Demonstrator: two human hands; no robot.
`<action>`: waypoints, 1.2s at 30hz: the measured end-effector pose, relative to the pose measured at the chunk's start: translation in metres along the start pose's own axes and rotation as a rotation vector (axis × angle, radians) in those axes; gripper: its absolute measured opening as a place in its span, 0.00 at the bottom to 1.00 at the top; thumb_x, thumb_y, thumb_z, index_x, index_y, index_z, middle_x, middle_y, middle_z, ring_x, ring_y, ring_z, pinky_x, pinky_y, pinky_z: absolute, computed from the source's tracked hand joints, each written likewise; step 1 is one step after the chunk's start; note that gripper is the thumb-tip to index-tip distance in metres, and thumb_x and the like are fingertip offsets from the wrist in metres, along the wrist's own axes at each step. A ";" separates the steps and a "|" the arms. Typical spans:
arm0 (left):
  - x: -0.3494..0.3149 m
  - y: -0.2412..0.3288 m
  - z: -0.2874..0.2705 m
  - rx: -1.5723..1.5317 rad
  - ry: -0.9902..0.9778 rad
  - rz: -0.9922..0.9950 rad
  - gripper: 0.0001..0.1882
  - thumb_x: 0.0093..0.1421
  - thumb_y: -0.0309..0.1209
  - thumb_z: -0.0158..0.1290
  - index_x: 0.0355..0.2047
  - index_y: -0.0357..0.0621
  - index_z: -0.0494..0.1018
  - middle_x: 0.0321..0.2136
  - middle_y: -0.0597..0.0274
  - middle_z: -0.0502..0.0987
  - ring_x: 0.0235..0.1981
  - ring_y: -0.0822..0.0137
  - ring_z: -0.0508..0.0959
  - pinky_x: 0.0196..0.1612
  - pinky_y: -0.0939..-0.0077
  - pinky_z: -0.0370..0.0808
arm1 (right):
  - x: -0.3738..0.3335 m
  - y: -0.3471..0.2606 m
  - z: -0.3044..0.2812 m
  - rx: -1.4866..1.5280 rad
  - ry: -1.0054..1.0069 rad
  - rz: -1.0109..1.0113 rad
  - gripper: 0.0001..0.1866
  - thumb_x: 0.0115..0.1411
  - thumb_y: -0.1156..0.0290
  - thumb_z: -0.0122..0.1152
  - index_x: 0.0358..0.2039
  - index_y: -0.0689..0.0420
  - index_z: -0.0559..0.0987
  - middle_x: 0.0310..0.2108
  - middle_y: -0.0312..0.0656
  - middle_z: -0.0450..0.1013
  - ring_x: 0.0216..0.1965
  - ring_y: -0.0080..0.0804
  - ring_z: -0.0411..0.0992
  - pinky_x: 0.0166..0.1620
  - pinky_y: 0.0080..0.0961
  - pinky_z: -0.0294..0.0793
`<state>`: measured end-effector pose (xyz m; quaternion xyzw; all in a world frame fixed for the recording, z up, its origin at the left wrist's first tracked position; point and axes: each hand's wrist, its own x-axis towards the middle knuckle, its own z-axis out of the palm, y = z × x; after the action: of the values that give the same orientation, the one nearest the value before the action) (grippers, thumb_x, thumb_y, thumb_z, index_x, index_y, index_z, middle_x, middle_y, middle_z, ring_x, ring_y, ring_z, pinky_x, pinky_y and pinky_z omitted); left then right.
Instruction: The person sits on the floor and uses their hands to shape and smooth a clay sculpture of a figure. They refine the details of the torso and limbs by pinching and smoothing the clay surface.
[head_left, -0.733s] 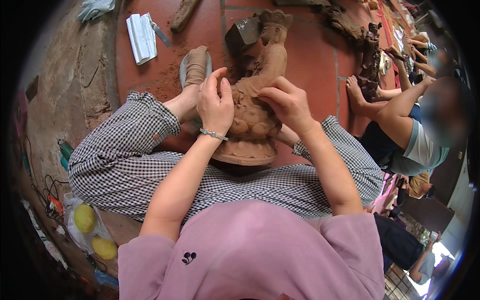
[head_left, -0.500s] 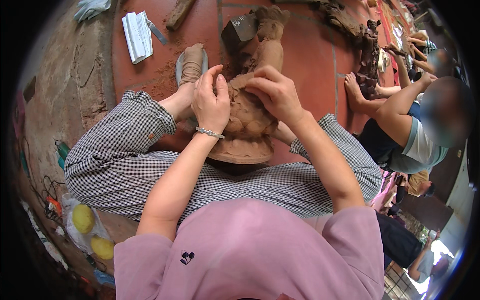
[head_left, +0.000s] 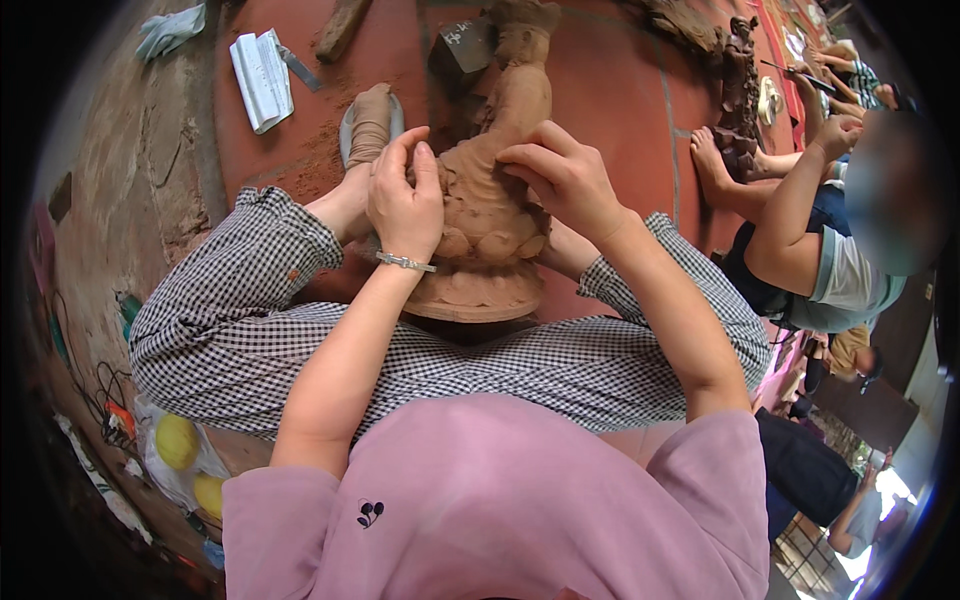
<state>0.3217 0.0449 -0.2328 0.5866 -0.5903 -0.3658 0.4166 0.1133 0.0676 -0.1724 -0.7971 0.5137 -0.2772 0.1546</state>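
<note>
One brown statue (head_left: 492, 205) is flanked by L hand (head_left: 405, 205), loosely curved w/ thumb apart, & R hand (head_left: 568, 178), fingertips bunched; anything pinched can't be told.

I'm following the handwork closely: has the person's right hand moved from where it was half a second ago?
Yes: judged against the dark block, the right hand now sits slightly farther right over the statue.

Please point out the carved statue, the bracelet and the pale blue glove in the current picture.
Carved statue (head_left: 484, 190): head view, on its midsection.
Bracelet (head_left: 406, 263): head view, middle of its visible band.
Pale blue glove (head_left: 170, 32): head view, on its middle.
</note>
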 end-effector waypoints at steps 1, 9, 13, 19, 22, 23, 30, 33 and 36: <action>0.001 -0.002 0.000 -0.009 0.003 0.015 0.14 0.69 0.36 0.50 0.46 0.43 0.79 0.42 0.55 0.83 0.45 0.55 0.80 0.49 0.63 0.75 | -0.001 0.000 0.001 0.007 0.007 -0.001 0.11 0.55 0.78 0.70 0.40 0.53 0.84 0.32 0.38 0.73 0.30 0.35 0.76 0.31 0.30 0.78; 0.001 -0.003 0.002 -0.032 -0.006 0.017 0.14 0.68 0.36 0.51 0.46 0.42 0.80 0.39 0.53 0.83 0.41 0.56 0.81 0.45 0.65 0.76 | -0.004 -0.007 0.010 0.085 0.084 0.095 0.07 0.57 0.76 0.69 0.37 0.55 0.81 0.33 0.40 0.74 0.31 0.41 0.77 0.33 0.33 0.79; 0.002 -0.009 0.000 -0.032 0.001 0.036 0.14 0.68 0.35 0.51 0.45 0.41 0.80 0.37 0.52 0.83 0.38 0.57 0.82 0.44 0.66 0.77 | 0.003 -0.021 0.020 0.027 0.093 0.120 0.05 0.58 0.74 0.67 0.35 0.55 0.79 0.33 0.42 0.74 0.32 0.44 0.77 0.33 0.36 0.79; 0.005 -0.013 -0.001 -0.099 -0.026 -0.011 0.13 0.68 0.33 0.52 0.46 0.39 0.80 0.39 0.52 0.83 0.40 0.60 0.82 0.44 0.68 0.77 | 0.023 -0.028 0.037 -0.046 0.045 0.175 0.05 0.59 0.74 0.64 0.35 0.59 0.78 0.36 0.45 0.74 0.36 0.49 0.77 0.36 0.38 0.79; 0.003 -0.011 0.000 -0.091 -0.052 -0.024 0.12 0.67 0.32 0.52 0.45 0.40 0.80 0.41 0.52 0.83 0.42 0.56 0.82 0.46 0.65 0.77 | 0.002 -0.021 0.007 0.088 -0.014 0.186 0.06 0.57 0.77 0.67 0.35 0.60 0.80 0.35 0.45 0.75 0.36 0.48 0.77 0.38 0.38 0.78; 0.003 -0.009 0.002 -0.080 -0.051 -0.018 0.12 0.67 0.33 0.52 0.45 0.41 0.80 0.41 0.53 0.83 0.42 0.55 0.81 0.46 0.65 0.77 | 0.003 -0.022 0.007 0.104 -0.014 0.200 0.06 0.57 0.77 0.67 0.35 0.60 0.80 0.35 0.46 0.75 0.36 0.49 0.77 0.38 0.39 0.78; 0.001 -0.008 0.002 -0.050 -0.048 -0.013 0.12 0.67 0.35 0.52 0.43 0.43 0.80 0.40 0.55 0.83 0.43 0.55 0.81 0.47 0.64 0.76 | 0.037 -0.029 0.046 -0.073 0.071 0.320 0.05 0.57 0.76 0.67 0.32 0.62 0.80 0.34 0.48 0.76 0.36 0.51 0.77 0.39 0.40 0.77; 0.001 -0.005 -0.001 -0.047 -0.064 -0.083 0.12 0.67 0.35 0.52 0.43 0.44 0.80 0.40 0.55 0.83 0.43 0.55 0.81 0.47 0.63 0.76 | 0.015 -0.040 0.024 0.020 0.053 0.333 0.04 0.58 0.75 0.65 0.30 0.61 0.79 0.32 0.49 0.75 0.35 0.53 0.77 0.39 0.43 0.77; -0.001 0.000 0.002 -0.025 -0.051 -0.047 0.12 0.66 0.35 0.52 0.44 0.45 0.80 0.40 0.55 0.83 0.44 0.53 0.81 0.48 0.60 0.76 | 0.010 -0.045 0.013 0.043 0.012 0.361 0.05 0.59 0.75 0.63 0.28 0.62 0.77 0.32 0.50 0.75 0.35 0.55 0.77 0.38 0.45 0.77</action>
<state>0.3201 0.0456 -0.2333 0.5854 -0.5824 -0.3978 0.4000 0.1577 0.0771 -0.1564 -0.6870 0.6432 -0.2605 0.2158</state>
